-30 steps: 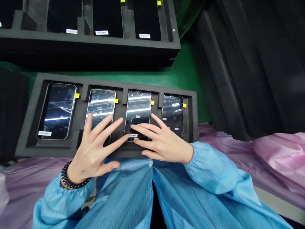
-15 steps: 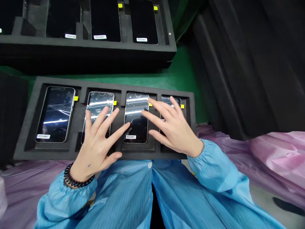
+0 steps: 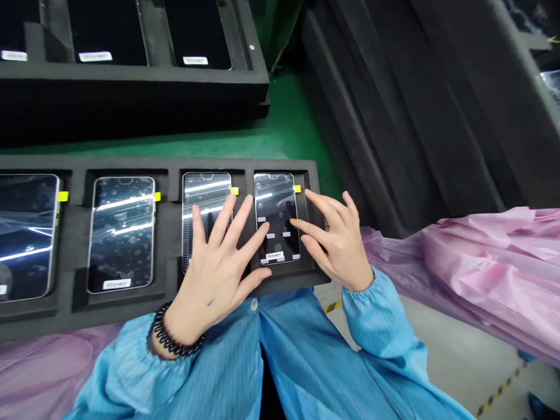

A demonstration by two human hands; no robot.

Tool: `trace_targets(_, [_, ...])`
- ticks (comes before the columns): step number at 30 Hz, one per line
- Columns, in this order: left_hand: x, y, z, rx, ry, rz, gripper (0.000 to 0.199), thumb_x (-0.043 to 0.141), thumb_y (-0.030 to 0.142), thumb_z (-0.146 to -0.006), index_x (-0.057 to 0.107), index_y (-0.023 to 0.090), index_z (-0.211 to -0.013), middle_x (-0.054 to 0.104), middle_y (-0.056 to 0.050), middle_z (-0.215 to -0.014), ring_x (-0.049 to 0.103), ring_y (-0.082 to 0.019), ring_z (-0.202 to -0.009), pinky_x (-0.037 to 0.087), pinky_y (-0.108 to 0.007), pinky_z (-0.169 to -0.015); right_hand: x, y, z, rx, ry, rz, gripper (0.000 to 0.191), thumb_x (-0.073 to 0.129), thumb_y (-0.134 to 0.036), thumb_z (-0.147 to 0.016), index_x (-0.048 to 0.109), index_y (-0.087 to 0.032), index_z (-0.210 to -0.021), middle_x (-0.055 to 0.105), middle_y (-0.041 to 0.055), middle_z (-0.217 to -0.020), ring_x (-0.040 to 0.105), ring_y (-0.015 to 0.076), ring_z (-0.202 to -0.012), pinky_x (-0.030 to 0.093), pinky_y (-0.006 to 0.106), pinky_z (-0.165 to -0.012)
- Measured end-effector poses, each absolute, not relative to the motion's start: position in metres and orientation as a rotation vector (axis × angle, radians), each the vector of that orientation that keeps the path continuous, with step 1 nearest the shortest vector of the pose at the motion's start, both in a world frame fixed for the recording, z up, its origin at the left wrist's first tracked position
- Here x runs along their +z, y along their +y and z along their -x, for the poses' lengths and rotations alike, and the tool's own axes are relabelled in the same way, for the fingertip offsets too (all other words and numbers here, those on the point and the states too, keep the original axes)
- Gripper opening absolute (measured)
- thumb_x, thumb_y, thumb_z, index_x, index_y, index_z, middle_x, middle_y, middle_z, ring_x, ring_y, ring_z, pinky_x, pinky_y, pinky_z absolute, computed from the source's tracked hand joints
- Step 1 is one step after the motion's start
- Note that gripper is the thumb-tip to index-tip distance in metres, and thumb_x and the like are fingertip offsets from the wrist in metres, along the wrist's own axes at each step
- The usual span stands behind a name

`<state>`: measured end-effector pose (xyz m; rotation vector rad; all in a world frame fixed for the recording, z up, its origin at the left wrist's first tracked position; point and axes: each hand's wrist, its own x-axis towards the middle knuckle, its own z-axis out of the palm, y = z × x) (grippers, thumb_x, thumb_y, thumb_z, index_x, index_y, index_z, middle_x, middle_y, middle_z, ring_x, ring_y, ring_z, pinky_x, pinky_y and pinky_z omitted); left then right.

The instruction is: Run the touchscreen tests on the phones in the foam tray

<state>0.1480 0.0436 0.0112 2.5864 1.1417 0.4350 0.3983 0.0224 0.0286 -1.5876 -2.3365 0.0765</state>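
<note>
Several phones lie face up in the pockets of a black foam tray [image 3: 171, 238] before me. On the rightmost phone [image 3: 280, 210], small light marks show on the lit screen. My left hand [image 3: 222, 267] is spread over the phone beside it [image 3: 208, 183], partly covering it, with one finger reaching the rightmost phone's left edge. By that same phone's right edge is my right hand [image 3: 333, 239], fingers apart, one fingertip at the screen's edge. Neither hand holds anything. Further left lie another phone [image 3: 122, 234] and a phone cut by the frame [image 3: 21, 237], with yellow tabs at their sides.
A second black foam tray [image 3: 119, 81] with more phones stands behind on the green surface [image 3: 190, 142]. Tall black foam trays [image 3: 409, 107] rise at the right. Pink cloth [image 3: 502, 257] lies below them, and purple cloth [image 3: 51, 377] at lower left.
The view has shifted right. Both hands have moved one phone to the right along the tray, and small light marks now show on the rightmost phone's screen.
</note>
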Motion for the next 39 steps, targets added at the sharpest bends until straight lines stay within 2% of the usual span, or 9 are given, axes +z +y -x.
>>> trace_targets(5, [0.012, 0.051, -0.155, 0.36, 1.21, -2.575, 0.052, 0.045, 0.046, -0.1, 0.049, 0.023, -0.147, 0.017, -0.015, -0.171, 0.006, -0.036, -0.16, -0.002, -0.069, -0.124, 0.021, 0.021, -0.401, 0.158, -2.399, 1.46, 0.027, 0.05, -0.032, -0.103, 0.074, -0.024, -0.113, 0.054, 0.0129, -0.152, 0.052, 0.0278, -0.136, 0.024, 0.063, -0.124])
trace_targets(10, [0.013, 0.05, -0.152, 0.36, 1.059, -2.607, 0.055, 0.048, 0.056, -0.097, 0.049, 0.029, -0.145, 0.012, -0.008, -0.173, 0.006, -0.035, -0.16, -0.004, -0.069, -0.125, 0.017, 0.018, -0.406, 0.179, -2.381, 1.337, 0.028, 0.049, -0.032, -0.103, 0.073, -0.022, -0.114, 0.058, 0.0144, -0.148, 0.054, 0.0262, -0.135, 0.025, 0.061, -0.124])
trace_targets(13, [0.015, 0.048, -0.151, 0.317, 0.989, -2.632, 0.052, 0.048, 0.054, -0.098, 0.052, 0.028, -0.143, 0.015, -0.009, -0.172, 0.01, -0.037, -0.159, -0.001, -0.069, -0.125, 0.018, 0.012, -0.41, 0.206, -2.377, 1.25, 0.028, 0.048, -0.032, -0.103, 0.074, -0.023, -0.108, 0.062, 0.0124, -0.145, 0.056, 0.024, -0.133, 0.023, 0.059, -0.126])
trace_targets(16, [0.017, 0.047, -0.146, 0.39, 0.992, -2.587, 0.054, 0.042, 0.057, -0.099, 0.051, 0.029, -0.145, 0.017, -0.007, -0.172, 0.014, -0.039, -0.158, -0.002, -0.07, -0.125, 0.017, 0.005, -0.417, 0.233, -2.368, 1.214, 0.026, 0.049, -0.028, -0.101, 0.075, -0.023, -0.101, 0.065, 0.0103, -0.141, 0.058, 0.0221, -0.13, 0.022, 0.057, -0.127])
trace_targets(20, [0.017, 0.044, -0.135, 0.485, 0.958, -2.578, 0.059, 0.025, 0.058, -0.101, 0.041, 0.036, -0.153, 0.009, 0.0, -0.173, 0.011, -0.035, -0.16, -0.004, -0.068, -0.126, 0.015, -0.002, -0.422, 0.241, -2.388, 1.226, 0.024, 0.05, -0.024, -0.098, 0.074, -0.024, -0.098, 0.068, 0.0067, -0.138, 0.059, 0.0209, -0.127, 0.027, 0.056, -0.125])
trace_targets(25, [0.016, 0.04, -0.12, 0.548, 1.088, -2.546, 0.061, 0.014, 0.058, -0.1, 0.025, 0.044, -0.158, 0.01, 0.007, -0.173, 0.01, -0.033, -0.16, -0.002, -0.068, -0.128, 0.014, -0.001, -0.413, 0.276, -2.418, 1.169, 0.026, 0.048, -0.029, -0.099, 0.073, -0.025, -0.107, 0.064, 0.0056, -0.143, 0.058, 0.0206, -0.128, 0.025, 0.054, -0.126])
trace_targets(31, [0.013, 0.036, -0.109, 0.587, 1.24, -2.496, 0.061, 0.011, 0.061, -0.097, 0.026, 0.053, -0.155, 0.011, 0.012, -0.172, 0.013, -0.036, -0.159, -0.001, -0.069, -0.128, 0.015, 0.005, -0.397, 0.296, -2.516, 1.146, 0.028, 0.046, -0.033, -0.101, 0.071, -0.024, -0.109, 0.061, 0.0065, -0.147, 0.055, 0.0198, -0.131, 0.018, 0.053, -0.128])
trace_targets(35, [0.011, 0.033, -0.105, 0.604, 1.275, -2.461, 0.061, 0.01, 0.063, -0.097, 0.029, 0.054, -0.154, 0.013, 0.013, -0.171, 0.014, -0.035, -0.159, -0.002, -0.067, -0.129, 0.015, 0.008, -0.387, 0.339, -2.569, 1.093, 0.033, 0.044, -0.036, -0.102, 0.068, -0.023, -0.121, 0.056, 0.009, -0.152, 0.052, 0.0209, -0.135, 0.016, 0.054, -0.128])
trace_targets(39, [0.011, 0.033, -0.104, 0.634, 1.25, -2.439, 0.062, 0.009, 0.063, -0.097, 0.031, 0.053, -0.154, 0.014, 0.012, -0.172, 0.013, -0.035, -0.159, -0.003, -0.066, -0.129, 0.017, 0.01, -0.389, 0.346, -2.565, 1.112, 0.036, 0.042, -0.04, -0.103, 0.068, -0.023, -0.122, 0.056, 0.0101, -0.152, 0.051, 0.0218, -0.137, 0.02, 0.056, -0.127])
